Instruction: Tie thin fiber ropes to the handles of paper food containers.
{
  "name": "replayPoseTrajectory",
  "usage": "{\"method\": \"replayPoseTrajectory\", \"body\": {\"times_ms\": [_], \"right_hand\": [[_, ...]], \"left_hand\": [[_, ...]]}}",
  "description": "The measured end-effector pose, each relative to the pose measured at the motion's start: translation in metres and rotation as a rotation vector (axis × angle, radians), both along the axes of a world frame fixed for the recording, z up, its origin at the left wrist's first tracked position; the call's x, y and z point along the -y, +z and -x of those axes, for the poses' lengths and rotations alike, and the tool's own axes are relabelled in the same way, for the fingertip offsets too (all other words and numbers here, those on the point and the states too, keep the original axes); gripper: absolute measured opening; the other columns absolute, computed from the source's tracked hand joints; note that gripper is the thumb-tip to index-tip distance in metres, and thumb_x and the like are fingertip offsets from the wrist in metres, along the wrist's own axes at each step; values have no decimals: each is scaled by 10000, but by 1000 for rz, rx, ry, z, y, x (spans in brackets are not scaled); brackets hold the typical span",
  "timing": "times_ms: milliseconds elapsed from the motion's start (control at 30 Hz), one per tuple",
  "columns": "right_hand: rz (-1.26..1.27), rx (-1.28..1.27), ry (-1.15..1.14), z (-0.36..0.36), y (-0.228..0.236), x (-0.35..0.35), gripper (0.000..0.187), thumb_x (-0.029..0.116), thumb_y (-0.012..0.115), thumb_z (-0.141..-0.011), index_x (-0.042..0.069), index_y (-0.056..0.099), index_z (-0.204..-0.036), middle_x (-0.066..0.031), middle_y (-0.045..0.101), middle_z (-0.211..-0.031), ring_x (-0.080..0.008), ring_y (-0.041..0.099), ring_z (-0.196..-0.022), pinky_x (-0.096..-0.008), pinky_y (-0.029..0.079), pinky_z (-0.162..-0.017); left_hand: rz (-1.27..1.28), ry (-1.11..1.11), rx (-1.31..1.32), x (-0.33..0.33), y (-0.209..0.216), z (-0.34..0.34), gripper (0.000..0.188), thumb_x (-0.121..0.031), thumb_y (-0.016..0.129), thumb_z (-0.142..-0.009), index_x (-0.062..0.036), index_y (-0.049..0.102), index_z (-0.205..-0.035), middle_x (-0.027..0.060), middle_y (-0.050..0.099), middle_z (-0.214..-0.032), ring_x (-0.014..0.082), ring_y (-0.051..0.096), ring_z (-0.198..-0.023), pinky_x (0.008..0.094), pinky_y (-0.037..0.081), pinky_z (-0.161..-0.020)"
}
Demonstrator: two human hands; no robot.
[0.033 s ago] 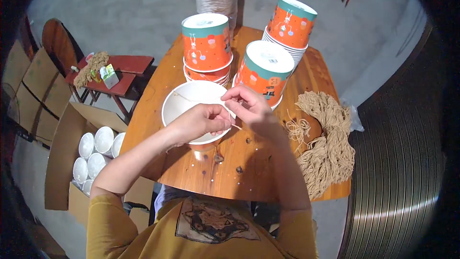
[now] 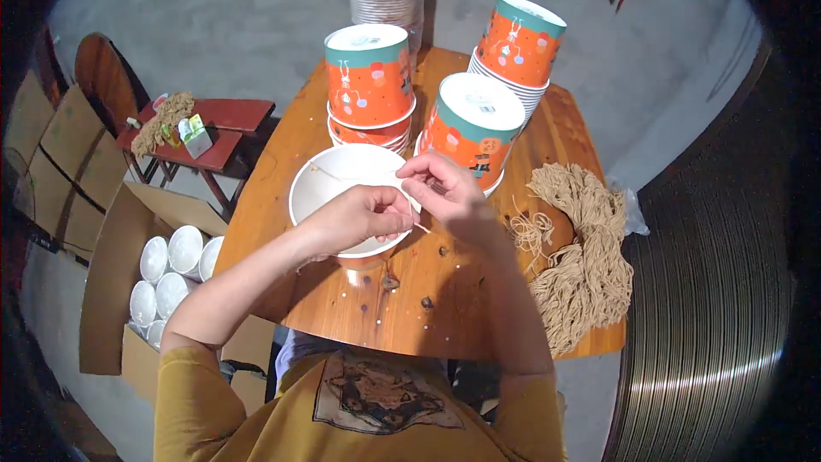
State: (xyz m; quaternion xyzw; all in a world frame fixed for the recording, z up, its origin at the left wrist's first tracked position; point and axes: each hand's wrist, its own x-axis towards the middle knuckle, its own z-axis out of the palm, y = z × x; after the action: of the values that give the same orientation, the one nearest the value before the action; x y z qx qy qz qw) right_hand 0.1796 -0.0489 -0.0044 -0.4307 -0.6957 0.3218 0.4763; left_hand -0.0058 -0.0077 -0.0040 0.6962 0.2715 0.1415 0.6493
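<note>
A white-lined paper bucket (image 2: 310,198) stands upright at the middle of the table, its mouth facing up. Over its right rim my two hands meet, almost touching. My left hand (image 2: 363,218) is closed in a pinch on a thin beige string, whose short end (image 2: 422,228) sticks out past the fingertips. My right hand (image 2: 449,197) is also pinched on the string, its fingertips at the rim. Another stretch of string (image 2: 327,174) crosses the bucket's mouth from a spot at its upper left. The fingers hide how the string runs between them.
Stacks of upside-down orange and green buckets (image 2: 369,85) stand behind on the wooden table (image 2: 342,325). Bundled beige string (image 2: 590,257) lies at the right. A carton (image 2: 107,291) of white-lined buckets is on the left, near a red bench (image 2: 244,115). A rolled ribbed sheet (image 2: 710,316) stands at the right.
</note>
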Motion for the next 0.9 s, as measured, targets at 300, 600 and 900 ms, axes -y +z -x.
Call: {"method": "replayPoseTrajectory", "body": {"times_ms": [300,600,900], "right_hand": [[-130,7,-241,-11,-47,32,139,133,685,-814,68,563,-831,-48,556,-766,-185,583,-716,-300,459,-608],[-323,260,-437,27,-33,51,138,5,710,-740,60,599,-802,-70,545,-747,-203,551,-671,-321,445,-589],[-513,384,-457,37,-43,50,159,16,734,-744,53,625,-853,-50,522,-743,-187,545,-653,-290,439,-553]], "left_hand": [[98,23,36,-7,-7,-5,73,-106,615,-880,-41,609,-913,-29,575,-770,41,489,-671,194,400,-602],[392,23,66,-14,-8,-4,50,-101,604,-862,-65,600,-896,-16,589,-760,32,526,-612,169,420,-543],[499,62,43,-11,1,-3,122,-34,587,-857,-45,564,-977,8,597,-846,53,563,-676,170,472,-596]]}}
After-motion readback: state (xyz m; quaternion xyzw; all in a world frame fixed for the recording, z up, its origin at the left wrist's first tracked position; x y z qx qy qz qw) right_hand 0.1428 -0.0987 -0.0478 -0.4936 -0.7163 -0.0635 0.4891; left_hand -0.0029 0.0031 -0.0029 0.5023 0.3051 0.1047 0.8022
